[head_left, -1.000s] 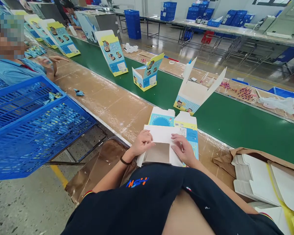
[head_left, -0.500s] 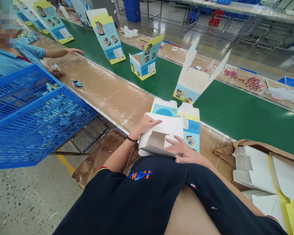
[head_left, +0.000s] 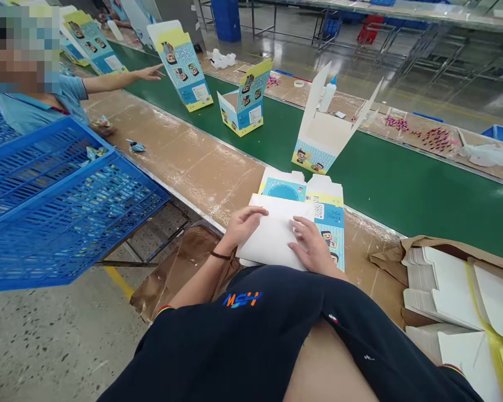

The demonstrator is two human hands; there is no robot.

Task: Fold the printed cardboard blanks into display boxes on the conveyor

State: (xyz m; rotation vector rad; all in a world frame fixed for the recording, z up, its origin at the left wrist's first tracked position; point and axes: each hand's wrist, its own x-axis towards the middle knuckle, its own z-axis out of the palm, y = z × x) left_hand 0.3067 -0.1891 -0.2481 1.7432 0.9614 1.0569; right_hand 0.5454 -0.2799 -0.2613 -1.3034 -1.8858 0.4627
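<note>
A printed cardboard carton lies against my body at the table's edge, with a plain white panel facing up. My left hand rests at its left side, fingers stretched over the panel. On the right, my right hand has its fingers apart and slightly bent, touching or just above the panel. Under and beyond the carton are blue and yellow printed panels, with a second printed panel to the right. How these panels join the carton is partly hidden.
Open printed cartons stand on the green conveyor belt. Stacked flat cartons lie at right. A blue crate and a co-worker are at left. A glue bottle stands beyond the belt.
The opening in the carton is now covered by a flat white panel. My right hand has lifted off the opening's edge, and my left hand has shifted slightly. The co-worker's arm reaches farther over the belt.
</note>
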